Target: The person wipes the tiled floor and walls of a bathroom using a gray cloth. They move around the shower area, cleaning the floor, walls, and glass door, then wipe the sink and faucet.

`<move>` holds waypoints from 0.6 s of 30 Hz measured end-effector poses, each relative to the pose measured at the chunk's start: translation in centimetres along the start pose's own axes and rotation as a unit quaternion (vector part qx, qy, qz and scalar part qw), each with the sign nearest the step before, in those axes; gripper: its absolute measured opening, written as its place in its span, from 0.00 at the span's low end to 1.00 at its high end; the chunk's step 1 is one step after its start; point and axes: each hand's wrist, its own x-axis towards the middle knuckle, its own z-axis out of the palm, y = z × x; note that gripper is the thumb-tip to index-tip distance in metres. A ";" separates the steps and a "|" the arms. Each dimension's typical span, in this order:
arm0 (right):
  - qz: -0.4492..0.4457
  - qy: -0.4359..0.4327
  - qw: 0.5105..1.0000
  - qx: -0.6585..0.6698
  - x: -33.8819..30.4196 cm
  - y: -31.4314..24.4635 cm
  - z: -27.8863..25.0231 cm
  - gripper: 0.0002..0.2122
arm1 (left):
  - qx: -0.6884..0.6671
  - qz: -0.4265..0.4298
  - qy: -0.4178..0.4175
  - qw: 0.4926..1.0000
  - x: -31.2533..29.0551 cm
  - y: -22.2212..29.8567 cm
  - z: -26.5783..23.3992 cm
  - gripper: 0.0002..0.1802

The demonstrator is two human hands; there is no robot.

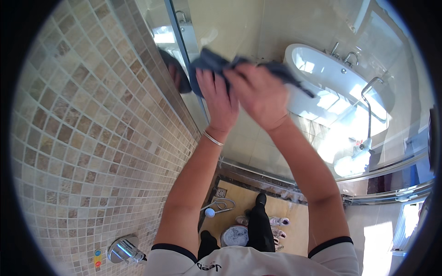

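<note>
Cloth [211, 60] runs left to right. Left hand [221, 103]: nearer glass edge [173, 23], fingers extended over cloth. Right hand [263, 94]: blurred; grip cannot be determined.

Dk lettering [209, 267] on wht T-shirt [264, 263]; blue/red-dot sticker [97, 258] on tiled wall [94, 119].

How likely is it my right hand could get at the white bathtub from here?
Unlikely: clear glass seems to stand between your right hand and the white bathtub, and that hand is on the dark cloth.
</note>
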 end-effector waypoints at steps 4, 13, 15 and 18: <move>-0.064 -0.191 0.978 -0.048 -7.4 -0.6 0.1 0.20 | -0.051 -0.068 -0.079 0.993 -7.9 1.5 2.0 0.30; -0.010 -0.100 0.994 -0.037 2.0 1.1 -3.2 0.21 | -0.003 0.036 -0.082 0.996 4.3 0.7 -1.7 0.34; 0.003 -0.036 0.998 -0.056 6.7 2.3 -4.2 0.21 | 0.008 0.069 -0.028 0.997 10.6 1.7 -2.6 0.31; 0.003 0.018 0.997 -0.081 10.0 2.4 -4.0 0.21 | -0.004 0.082 -0.017 0.996 15.7 2.5 -3.9 0.33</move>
